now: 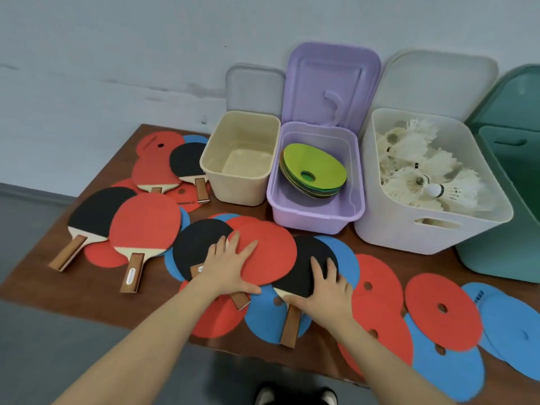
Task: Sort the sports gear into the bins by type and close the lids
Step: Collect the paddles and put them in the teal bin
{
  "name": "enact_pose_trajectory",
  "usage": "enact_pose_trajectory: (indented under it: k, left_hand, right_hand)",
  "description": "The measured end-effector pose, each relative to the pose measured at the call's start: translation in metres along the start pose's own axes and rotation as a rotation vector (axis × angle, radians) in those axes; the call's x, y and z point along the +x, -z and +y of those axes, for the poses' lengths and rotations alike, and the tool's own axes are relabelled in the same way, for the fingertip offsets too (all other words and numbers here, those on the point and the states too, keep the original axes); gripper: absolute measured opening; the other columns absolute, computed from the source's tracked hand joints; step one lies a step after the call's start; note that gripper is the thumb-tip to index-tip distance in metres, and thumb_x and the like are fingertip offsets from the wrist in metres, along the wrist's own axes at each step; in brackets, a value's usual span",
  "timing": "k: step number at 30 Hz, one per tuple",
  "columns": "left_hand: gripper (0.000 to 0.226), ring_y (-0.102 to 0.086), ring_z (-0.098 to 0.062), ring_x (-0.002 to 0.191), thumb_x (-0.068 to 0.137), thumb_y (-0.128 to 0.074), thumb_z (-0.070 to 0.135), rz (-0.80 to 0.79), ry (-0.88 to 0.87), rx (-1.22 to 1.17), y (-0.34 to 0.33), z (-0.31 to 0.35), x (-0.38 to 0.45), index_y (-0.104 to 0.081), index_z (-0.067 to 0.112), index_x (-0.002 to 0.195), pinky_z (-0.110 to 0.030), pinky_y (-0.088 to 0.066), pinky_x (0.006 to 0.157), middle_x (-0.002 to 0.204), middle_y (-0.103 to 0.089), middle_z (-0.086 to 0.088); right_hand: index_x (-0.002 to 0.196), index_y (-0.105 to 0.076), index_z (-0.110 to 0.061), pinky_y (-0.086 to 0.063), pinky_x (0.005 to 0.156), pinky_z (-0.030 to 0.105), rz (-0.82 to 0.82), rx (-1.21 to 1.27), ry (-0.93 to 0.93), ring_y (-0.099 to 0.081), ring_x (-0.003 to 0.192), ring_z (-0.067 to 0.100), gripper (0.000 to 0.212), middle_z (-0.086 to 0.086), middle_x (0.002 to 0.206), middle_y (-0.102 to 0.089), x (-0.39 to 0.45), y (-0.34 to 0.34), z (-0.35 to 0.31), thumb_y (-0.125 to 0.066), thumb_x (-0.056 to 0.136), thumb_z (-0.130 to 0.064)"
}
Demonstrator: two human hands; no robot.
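Of the open bins along the back of the brown table (87, 290), the green bin (502, 252) shows no contents from here, the white bin (409, 229) holds shuttlecocks (420, 171), the purple bin (309, 217) holds a stack of flat discs (314, 168), and the cream bin (239, 185) is empty. No lid is closed. Much is left, I judge: paddles and red and blue discs cover the table (some overlapping). The left hand (230, 267) lies spread on a red paddle (263, 252); the right hand (327, 290) lies spread on a black paddle (306, 270).
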State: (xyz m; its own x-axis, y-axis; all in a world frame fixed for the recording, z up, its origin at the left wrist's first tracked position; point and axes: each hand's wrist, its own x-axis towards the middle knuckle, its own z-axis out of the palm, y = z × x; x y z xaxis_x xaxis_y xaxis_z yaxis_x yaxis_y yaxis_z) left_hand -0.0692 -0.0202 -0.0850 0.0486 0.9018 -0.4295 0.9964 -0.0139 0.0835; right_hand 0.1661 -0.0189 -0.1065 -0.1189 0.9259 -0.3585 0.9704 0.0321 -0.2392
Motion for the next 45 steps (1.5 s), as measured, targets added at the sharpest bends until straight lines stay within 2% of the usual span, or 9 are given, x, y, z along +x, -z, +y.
enact_pose_trajectory:
  k: [5,12,17,21,26,31,37,40,45]
  left_hand:
    - [0.106,0.000,-0.043,0.139,0.065,-0.060,0.075,0.002,-0.030,-0.097,-0.008,-0.005,0.008,0.002,0.043,0.146,-0.053,-0.012,0.111,0.154,0.011,-0.011]
    - [0.102,-0.022,-0.036,0.133,0.049,-0.042,0.086,0.151,-0.007,-0.256,-0.008,0.000,-0.002,-0.031,0.043,0.141,-0.047,-0.024,0.108,0.153,-0.018,0.000]
    - [0.084,-0.029,-0.030,0.130,0.060,-0.062,0.075,0.223,0.097,-0.397,-0.007,0.033,-0.015,-0.044,0.040,0.134,-0.044,-0.032,0.105,0.147,-0.029,0.005]
    - [0.079,-0.029,-0.029,0.131,0.066,-0.060,0.072,0.243,0.190,-0.475,-0.010,0.066,-0.021,-0.042,0.038,0.135,-0.044,-0.032,0.106,0.147,-0.029,0.005]
    - [0.090,-0.022,-0.038,0.133,0.071,-0.053,0.074,0.153,0.242,-0.374,-0.021,0.099,-0.018,-0.023,0.032,0.144,-0.047,-0.024,0.109,0.151,-0.014,-0.008]
    - [0.099,-0.011,-0.042,0.137,0.067,-0.048,0.082,0.047,0.177,-0.297,-0.020,0.088,-0.009,-0.004,0.040,0.146,-0.049,-0.016,0.111,0.154,0.002,-0.008]
    - [0.102,-0.007,-0.046,0.136,0.061,-0.052,0.084,-0.067,0.109,-0.312,-0.012,0.070,0.004,0.000,0.050,0.143,-0.053,-0.017,0.111,0.156,0.011,0.002]
    - [0.097,-0.010,-0.044,0.136,0.064,-0.053,0.081,-0.003,0.108,-0.327,-0.016,0.070,0.003,-0.008,0.048,0.144,-0.052,-0.019,0.111,0.156,0.003,0.004]
    - [0.091,-0.017,-0.037,0.137,0.065,-0.050,0.082,0.172,0.083,-0.264,-0.018,0.074,-0.007,-0.023,0.043,0.143,-0.049,-0.022,0.112,0.155,-0.014,0.007]
  right_hand:
    - [0.148,0.002,-0.029,-0.007,0.113,0.051,0.009,0.109,-0.045,0.006,0.140,0.040,0.123,0.003,0.156,0.013,-0.001,-0.022,-0.007,-0.057,0.055,-0.083]
    - [0.146,-0.016,-0.031,-0.014,0.110,0.052,0.049,0.112,0.085,0.000,0.139,0.040,0.108,0.003,0.155,-0.003,0.000,-0.010,0.013,-0.063,0.058,-0.071]
    - [0.138,-0.040,-0.026,-0.026,0.104,0.053,0.086,0.112,0.216,-0.012,0.138,0.040,0.102,0.004,0.149,-0.026,-0.001,0.012,0.064,-0.055,0.045,-0.066]
    - [0.139,-0.038,-0.028,-0.015,0.110,0.046,0.111,0.154,0.172,-0.010,0.142,0.035,0.077,0.003,0.153,-0.018,-0.010,0.013,0.093,-0.066,0.067,-0.038]
    - [0.146,-0.007,-0.042,-0.013,0.111,0.046,0.051,0.120,-0.013,-0.001,0.142,0.032,0.107,0.002,0.156,0.004,-0.023,0.002,0.091,-0.046,0.053,-0.078]
    - [0.146,-0.001,-0.040,-0.013,0.112,0.047,0.073,0.113,-0.012,-0.004,0.142,0.035,0.110,0.005,0.156,0.006,-0.010,0.000,0.071,-0.062,0.062,-0.074]
    - [0.145,-0.006,-0.047,-0.010,0.111,0.052,0.057,0.103,-0.029,-0.001,0.140,0.041,0.106,0.003,0.156,0.009,0.004,-0.001,0.067,-0.060,0.059,-0.077]
    - [0.143,-0.019,-0.047,-0.016,0.109,0.051,0.152,0.054,0.014,-0.010,0.138,0.040,0.100,0.002,0.157,0.000,0.003,-0.004,0.073,-0.049,0.055,-0.082]
    - [0.139,-0.031,-0.046,-0.020,0.107,0.049,0.219,0.029,0.034,-0.019,0.135,0.040,0.087,0.000,0.157,-0.010,-0.006,-0.004,0.076,-0.057,0.062,-0.077]
